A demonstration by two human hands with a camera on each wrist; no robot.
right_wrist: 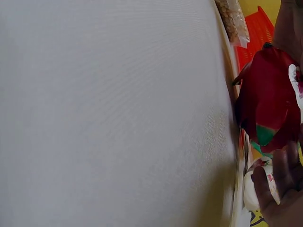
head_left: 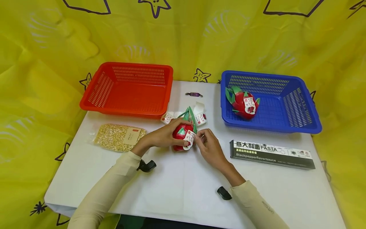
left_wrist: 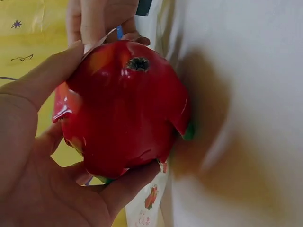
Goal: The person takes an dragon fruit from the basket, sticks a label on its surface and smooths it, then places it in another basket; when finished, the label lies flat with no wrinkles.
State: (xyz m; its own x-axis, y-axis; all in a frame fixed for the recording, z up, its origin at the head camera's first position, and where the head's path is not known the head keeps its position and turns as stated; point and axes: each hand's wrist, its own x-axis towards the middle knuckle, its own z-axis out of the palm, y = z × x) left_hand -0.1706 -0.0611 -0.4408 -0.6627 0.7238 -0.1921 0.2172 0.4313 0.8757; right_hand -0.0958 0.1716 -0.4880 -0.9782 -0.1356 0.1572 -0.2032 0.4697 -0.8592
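Note:
My left hand (head_left: pixel 167 133) grips a red dragon fruit (head_left: pixel 180 131) with green leaf tips over the middle of the table. In the left wrist view its glossy base, with a dark round spot, faces the camera, and the left fingers curl around the fruit (left_wrist: pixel 128 109). A white printed label (head_left: pixel 189 139) lies on the fruit's side, under the left thumb. At the label's right edge, the thumb and forefinger of my right hand (head_left: pixel 210 148) pinch it. The right wrist view shows the right hand (right_wrist: pixel 284 189) beside the fruit's leafy end, with its other fingers spread loosely.
Behind the fruit lie loose white labels (head_left: pixel 200 119) and a purple-wrapped candy (head_left: pixel 194 94). A red basket (head_left: pixel 128 111) stands back left, with a bag of corn kernels (head_left: pixel 111 136) before it. Back right, a blue basket (head_left: pixel 271 128) holds another dragon fruit (head_left: pixel 244 103); a pasta box (head_left: pixel 271 156) lies in front.

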